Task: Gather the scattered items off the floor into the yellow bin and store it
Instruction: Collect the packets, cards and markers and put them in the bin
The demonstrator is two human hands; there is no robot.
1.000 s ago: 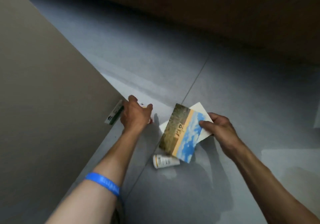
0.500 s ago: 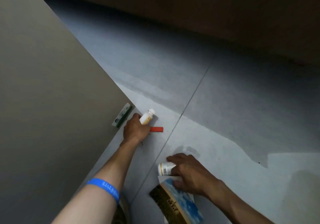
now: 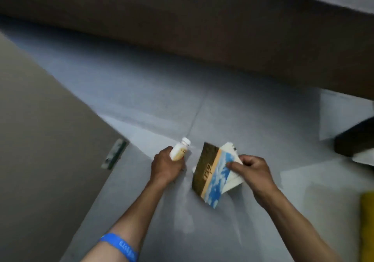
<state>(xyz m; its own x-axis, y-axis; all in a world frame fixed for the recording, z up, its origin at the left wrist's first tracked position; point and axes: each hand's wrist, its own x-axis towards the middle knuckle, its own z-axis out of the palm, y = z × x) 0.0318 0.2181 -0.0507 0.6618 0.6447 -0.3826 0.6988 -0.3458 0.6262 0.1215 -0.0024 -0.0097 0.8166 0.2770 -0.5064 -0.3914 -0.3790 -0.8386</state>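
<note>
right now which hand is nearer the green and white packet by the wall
Left. The left hand, holding a small bottle, is just right of the packet; the right hand, holding a booklet, is farther right.

The bottle is white with a white cap and a yellow-orange label, and the booklet shows a dark olive-brown band, a thin orange stripe and a blue sky patterned with white clouds, over white pages. The wristband is bright blue with paler lettering; the card is green and white. The floor is pale blue-grey, the bin yellow.
</note>
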